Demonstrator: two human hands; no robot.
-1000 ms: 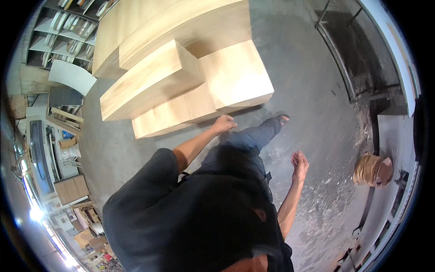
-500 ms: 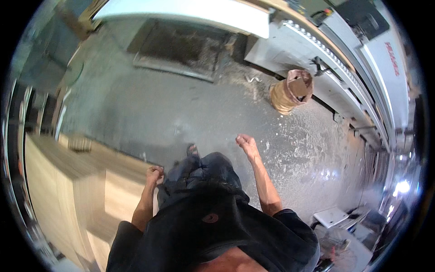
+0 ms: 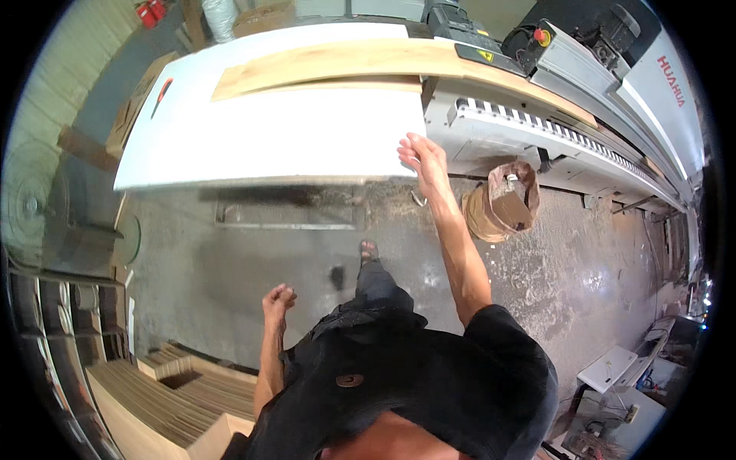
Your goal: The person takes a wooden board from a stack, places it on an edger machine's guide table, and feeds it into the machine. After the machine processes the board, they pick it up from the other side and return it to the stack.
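Note:
My right hand point(image 3: 423, 157) reaches forward over the near right corner of a white tabletop point(image 3: 291, 138), its fingers loosely spread with nothing in them. Whether it touches the surface I cannot tell. Long wood-coloured strips point(image 3: 330, 65) lie along the far part of the tabletop and run into the machine point(image 3: 567, 84) at the right. My left hand point(image 3: 277, 299) hangs low over the floor, its fingers curled in and no object showing in them. An orange-and-black cutter-like tool point(image 3: 162, 96) rests at the tabletop's left end.
Below the machine's roller rail point(image 3: 552, 126) stands an open brown sack point(image 3: 479, 211) with scraps in it. Stacked wooden panels point(image 3: 153, 402) fill the lower left, beside a shelf rack point(image 3: 73, 314). Dust and chips cover the floor at right. A small white-topped stand point(image 3: 609, 368) is at lower right.
I have stepped forward, so the white tabletop now lies ahead of me and the panels sit further back. My right hand has gone from curled to spread, out to the tabletop's corner.

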